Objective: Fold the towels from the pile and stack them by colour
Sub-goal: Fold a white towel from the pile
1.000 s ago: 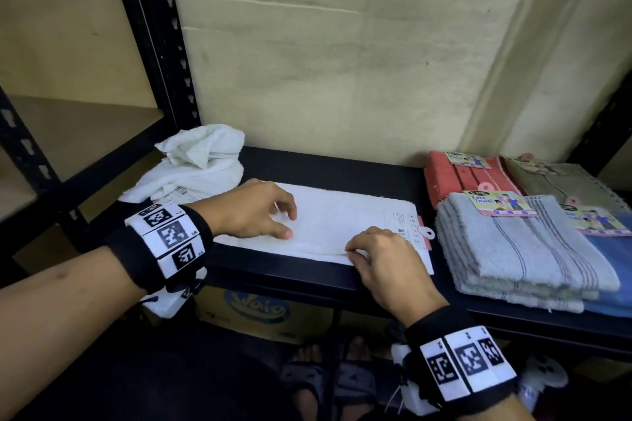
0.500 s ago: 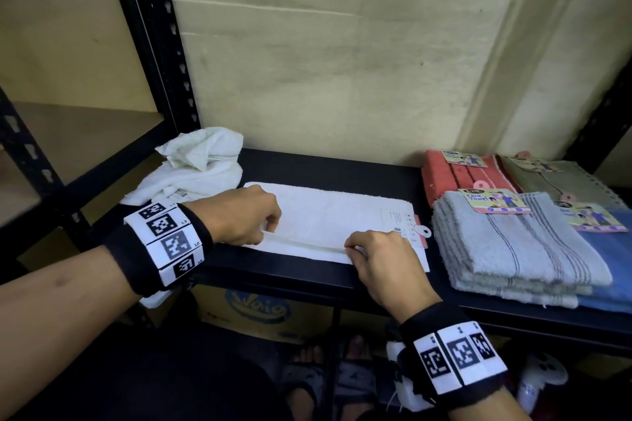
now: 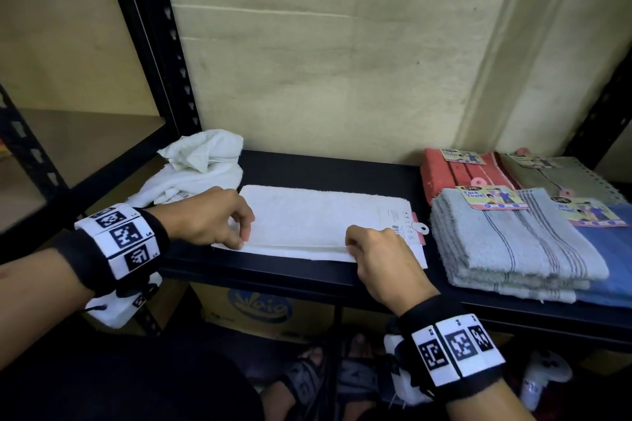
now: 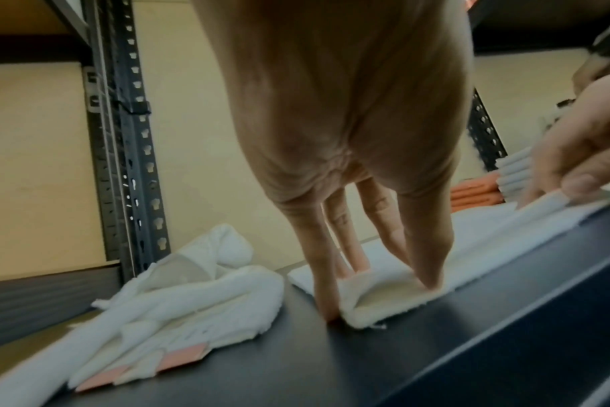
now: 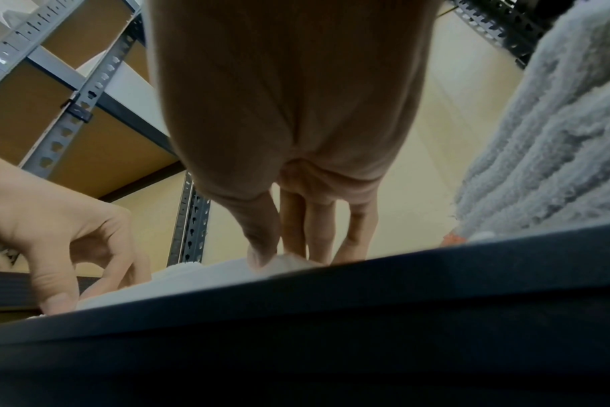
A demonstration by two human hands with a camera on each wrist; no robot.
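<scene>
A white towel (image 3: 318, 222) lies flat and folded lengthwise on the black shelf (image 3: 328, 167), its paper tag at the right end. My left hand (image 3: 239, 236) pinches the towel's near left corner (image 4: 383, 297) between thumb and fingers. My right hand (image 3: 352, 248) pinches the near edge towards the right end, thumb and fingers on the white cloth (image 5: 286, 261). A crumpled pile of white towels (image 3: 198, 167) sits at the shelf's left end, close behind my left hand.
Folded stacks stand at the right: grey striped (image 3: 513, 246), blue (image 3: 612, 249), red (image 3: 458, 171) and olive (image 3: 561, 174), each tagged. A black upright post (image 3: 154, 44) rises at the left. A cardboard box (image 3: 260, 308) and sandalled feet are below the shelf.
My left hand slid from the towel's top surface to its near left corner and curled into a pinch. The right hand kept its hold on the near edge.
</scene>
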